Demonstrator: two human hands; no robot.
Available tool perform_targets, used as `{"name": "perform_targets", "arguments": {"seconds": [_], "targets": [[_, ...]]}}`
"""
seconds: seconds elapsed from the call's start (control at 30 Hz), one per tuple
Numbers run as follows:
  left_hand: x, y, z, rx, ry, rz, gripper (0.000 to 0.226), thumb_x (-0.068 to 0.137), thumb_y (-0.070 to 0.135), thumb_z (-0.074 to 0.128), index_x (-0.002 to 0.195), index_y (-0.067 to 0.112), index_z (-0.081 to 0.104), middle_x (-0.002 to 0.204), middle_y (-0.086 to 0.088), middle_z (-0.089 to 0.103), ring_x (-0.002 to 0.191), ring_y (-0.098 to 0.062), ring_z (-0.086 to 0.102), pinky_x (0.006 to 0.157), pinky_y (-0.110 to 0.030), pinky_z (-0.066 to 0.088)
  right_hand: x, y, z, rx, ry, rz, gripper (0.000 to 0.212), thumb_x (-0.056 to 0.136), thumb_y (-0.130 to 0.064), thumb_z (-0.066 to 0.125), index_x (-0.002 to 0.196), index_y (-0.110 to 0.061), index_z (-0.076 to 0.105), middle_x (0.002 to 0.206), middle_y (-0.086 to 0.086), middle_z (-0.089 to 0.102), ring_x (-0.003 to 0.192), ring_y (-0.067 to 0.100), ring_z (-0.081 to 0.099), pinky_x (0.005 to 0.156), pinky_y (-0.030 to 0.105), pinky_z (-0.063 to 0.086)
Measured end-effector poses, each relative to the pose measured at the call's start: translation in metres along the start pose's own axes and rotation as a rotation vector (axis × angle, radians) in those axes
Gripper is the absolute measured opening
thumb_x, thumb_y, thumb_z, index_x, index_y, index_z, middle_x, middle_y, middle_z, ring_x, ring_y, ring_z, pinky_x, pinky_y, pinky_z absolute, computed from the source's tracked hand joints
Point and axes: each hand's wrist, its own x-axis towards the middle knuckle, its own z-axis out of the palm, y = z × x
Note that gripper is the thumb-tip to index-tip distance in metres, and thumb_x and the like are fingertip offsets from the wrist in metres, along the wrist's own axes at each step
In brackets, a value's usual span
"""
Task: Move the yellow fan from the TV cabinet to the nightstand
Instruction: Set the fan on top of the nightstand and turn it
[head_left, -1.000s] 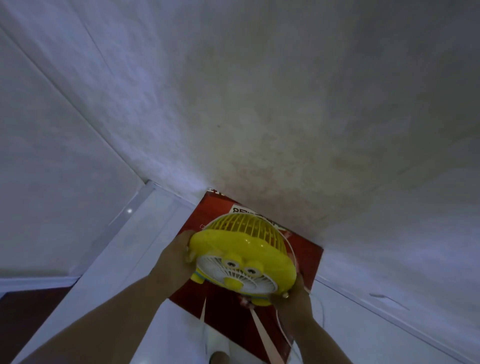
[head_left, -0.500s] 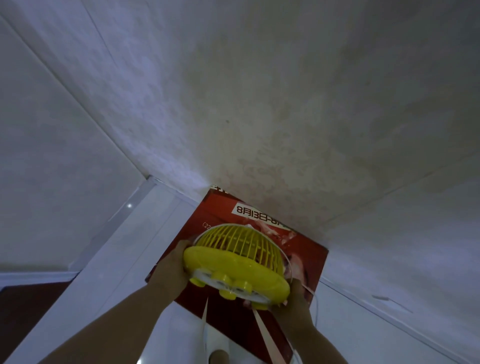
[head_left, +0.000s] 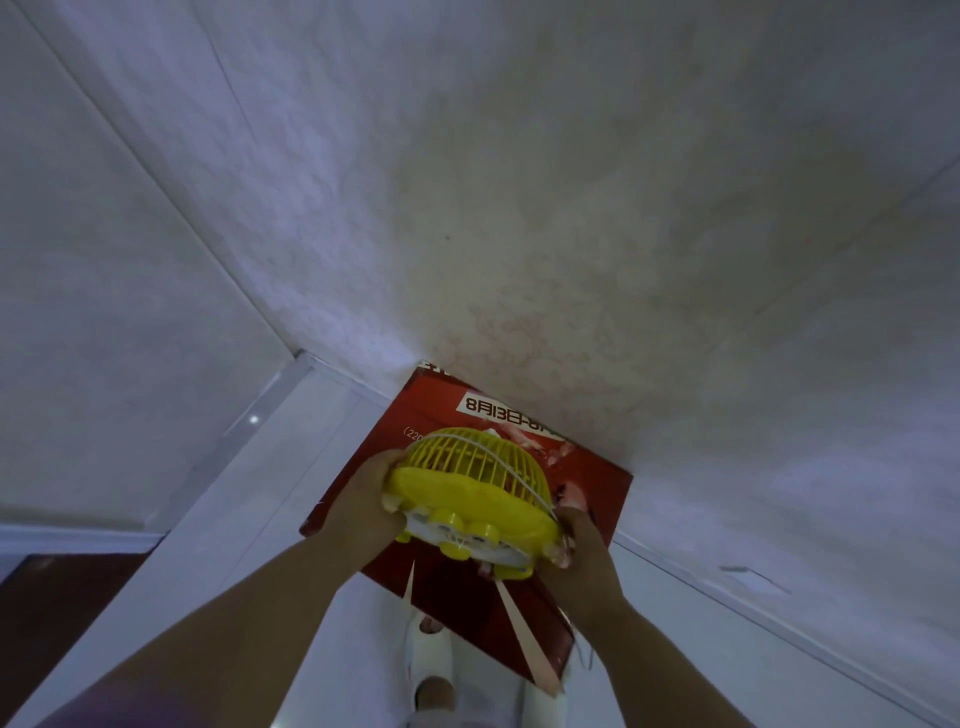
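Note:
The yellow fan (head_left: 470, 491) is a small round plastic fan with a ribbed grille on top and a white face underneath. I hold it in both hands just above a red printed sheet (head_left: 587, 491) that lies on a white cabinet top (head_left: 244, 525). My left hand (head_left: 363, 501) grips its left rim and my right hand (head_left: 576, 545) grips its lower right rim. A thin white cord (head_left: 519, 475) runs across the grille and trails down past my right wrist. I cannot tell whether the fan touches the sheet.
A pale patterned wall (head_left: 571, 208) rises right behind the red sheet. A white object (head_left: 431, 670) stands on the top near the bottom centre. Dark floor (head_left: 47, 603) shows at the lower left, beyond the cabinet's edge.
The fan has tipped forward, so its grille now faces up and its white face points down. Both hands stayed on it.

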Motion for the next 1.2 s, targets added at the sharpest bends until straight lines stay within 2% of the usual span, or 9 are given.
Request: {"name": "perform_targets", "arguments": {"seconds": [0.07, 0.2, 0.37, 0.5, 0.73, 0.83, 0.93, 1.07, 1.2], "targets": [[-0.006, 0.010, -0.001, -0.004, -0.004, 0.040, 0.070, 0.063, -0.005, 0.065, 0.126, 0.019, 0.049, 0.117, 0.000, 0.053, 0.106, -0.015, 0.051, 0.065, -0.004, 0.038, -0.004, -0.014, -0.004, -0.050, 0.013, -0.038, 0.045, 0.069, -0.015, 0.070, 0.112, -0.017, 0.056, 0.109, 0.007, 0.062, 0.101, 0.021, 0.061, 0.082, 0.031, 0.051], [-0.023, 0.031, -0.004, -0.003, -0.002, 0.099, 0.066, 0.067, -0.005, 0.065, 0.129, 0.014, 0.048, 0.129, -0.008, 0.051, 0.116, -0.021, 0.048, 0.092, -0.025, 0.038, -0.008, -0.030, -0.011, -0.188, -0.047, -0.104, 0.050, 0.068, -0.019, 0.064, 0.117, -0.011, 0.055, 0.111, 0.008, 0.061, 0.103, 0.025, 0.059, 0.078, 0.023, 0.043], [-0.041, 0.041, 0.002, 0.002, 0.060, 0.112, 0.060, 0.075, -0.001, 0.062, 0.130, 0.020, 0.048, 0.142, -0.007, 0.045, 0.135, -0.022, 0.037, 0.110, -0.028, 0.029, -0.003, -0.036, -0.018, -0.270, -0.108, -0.154, 0.047, 0.077, -0.009, 0.063, 0.122, -0.006, 0.053, 0.122, 0.013, 0.058, 0.114, 0.026, 0.054, 0.085, 0.020, 0.033], [-0.051, 0.052, 0.012, 0.019, 0.117, 0.109, 0.057, 0.079, 0.000, 0.059, 0.131, 0.021, 0.048, 0.142, -0.003, 0.046, 0.136, -0.018, 0.036, 0.104, -0.019, 0.023, 0.008, -0.039, -0.026, -0.303, -0.179, -0.157, 0.039, 0.082, -0.014, 0.060, 0.120, -0.009, 0.056, 0.121, 0.012, 0.061, 0.112, 0.025, 0.056, 0.083, 0.020, 0.034], [-0.078, 0.074, 0.042, -0.099, 0.346, -0.023, 0.055, 0.078, -0.003, 0.058, 0.128, 0.019, 0.050, 0.136, -0.006, 0.051, 0.129, -0.021, 0.044, 0.101, -0.022, 0.030, 0.019, -0.037, -0.054, -0.349, -0.374, -0.244, 0.034, 0.075, -0.023, 0.059, 0.108, -0.018, 0.062, 0.113, 0.007, 0.066, 0.106, 0.023, 0.060, 0.093, 0.036, 0.046], [-0.091, 0.084, 0.064, -0.112, 0.442, -0.128, 0.056, 0.077, -0.001, 0.058, 0.128, 0.023, 0.050, 0.137, -0.004, 0.051, 0.126, -0.022, 0.047, 0.097, -0.026, 0.036, 0.025, -0.041, -0.063, -0.356, -0.454, -0.297, 0.020, 0.072, -0.025, 0.064, 0.088, -0.036, 0.058, 0.107, 0.006, 0.067, 0.105, 0.024, 0.062, 0.094, 0.041, 0.047], [-0.106, 0.095, 0.086, -0.182, 0.538, -0.240, 0.057, 0.078, 0.001, 0.057, 0.127, 0.028, 0.050, 0.136, -0.001, 0.052, 0.118, -0.020, 0.051, 0.087, -0.024, 0.038, 0.032, -0.049, -0.072, -0.393, -0.542, -0.376, 0.027, 0.069, -0.020, 0.063, 0.074, -0.046, 0.055, 0.094, 0.001, 0.068, 0.101, 0.027, 0.064, 0.091, 0.041, 0.050], [-0.125, 0.101, 0.112, -0.277, 0.636, -0.312, 0.054, 0.079, 0.004, 0.059, 0.128, 0.025, 0.050, 0.130, -0.002, 0.056, 0.100, -0.010, 0.052, 0.082, -0.020, 0.035, 0.033, -0.062, -0.077, -0.409, -0.656, -0.455, 0.040, 0.077, -0.007, 0.062, 0.107, -0.030, 0.051, 0.101, -0.002, 0.065, 0.099, 0.018, 0.062, 0.082, 0.024, 0.050], [-0.150, 0.095, 0.139, -0.352, 0.680, -0.421, 0.055, 0.077, 0.005, 0.062, 0.128, 0.021, 0.051, 0.134, -0.003, 0.055, 0.119, -0.020, 0.053, 0.095, -0.025, 0.039, 0.028, -0.074, -0.071, -0.497, -0.721, -0.514, 0.032, 0.081, -0.015, 0.062, 0.112, -0.009, 0.059, 0.099, 0.006, 0.061, 0.092, 0.022, 0.059, 0.081, 0.037, 0.049]]}}
